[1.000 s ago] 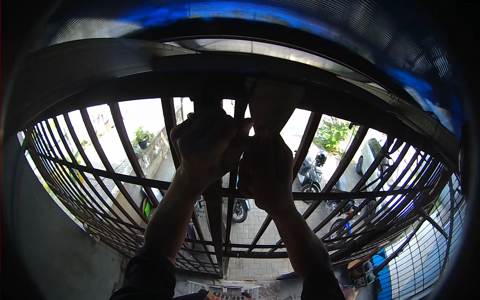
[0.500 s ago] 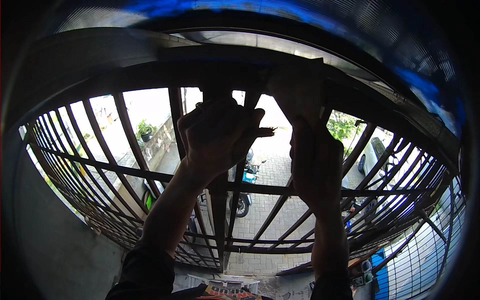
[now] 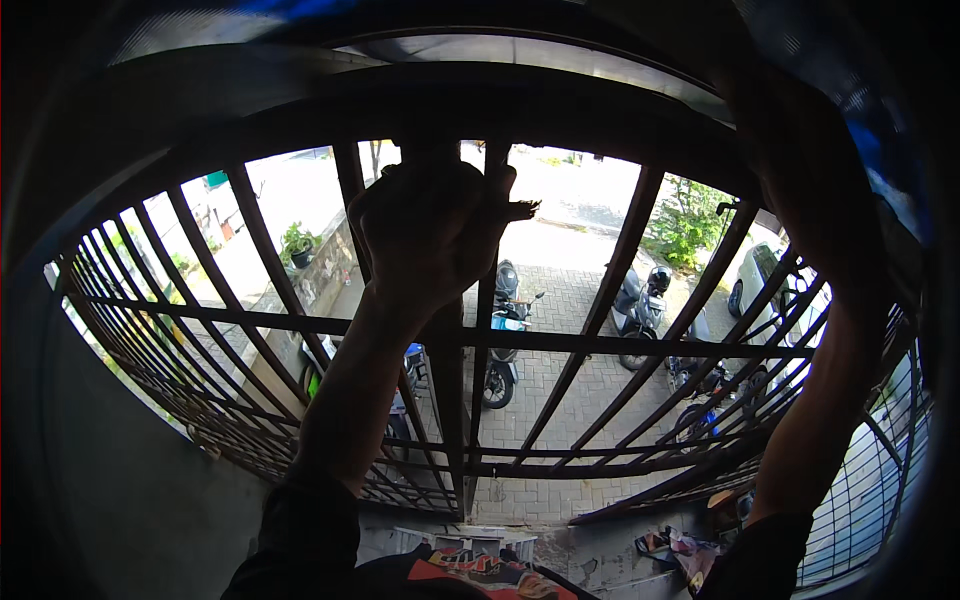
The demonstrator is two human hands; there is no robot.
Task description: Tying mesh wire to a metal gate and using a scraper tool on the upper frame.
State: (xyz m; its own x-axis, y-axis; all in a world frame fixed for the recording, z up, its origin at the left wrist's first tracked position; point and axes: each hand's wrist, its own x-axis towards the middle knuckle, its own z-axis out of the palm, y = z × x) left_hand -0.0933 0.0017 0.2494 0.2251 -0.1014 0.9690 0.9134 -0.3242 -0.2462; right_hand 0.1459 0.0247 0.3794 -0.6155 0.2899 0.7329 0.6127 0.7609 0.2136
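My left hand (image 3: 420,225) is raised in front of the barred metal gate (image 3: 640,347), just under its dark top beam. Its fingers are closed in a fist, and a small dark thing with a frayed, brush-like tip (image 3: 524,210) sticks out past the thumb side. The rest of that thing is hidden in the fist. Far to the right and higher up is my right hand (image 3: 790,130), very dark against the beam and the roof edge. Its fingers are lost in shadow, so whether it holds anything does not show.
Beyond the bars, motorbikes (image 3: 640,310) stand on a paved yard (image 3: 555,410), with a light car (image 3: 765,275) at the right. A potted plant (image 3: 298,243) sits on a low wall at the left. Cloths (image 3: 685,550) lie near the gate's foot, beside wire mesh (image 3: 870,500).
My right hand has swung up and to the right, away from the middle of the gate, where it held a flat pale piece. My left fist stays closed near the same bars. The view has shifted slightly.
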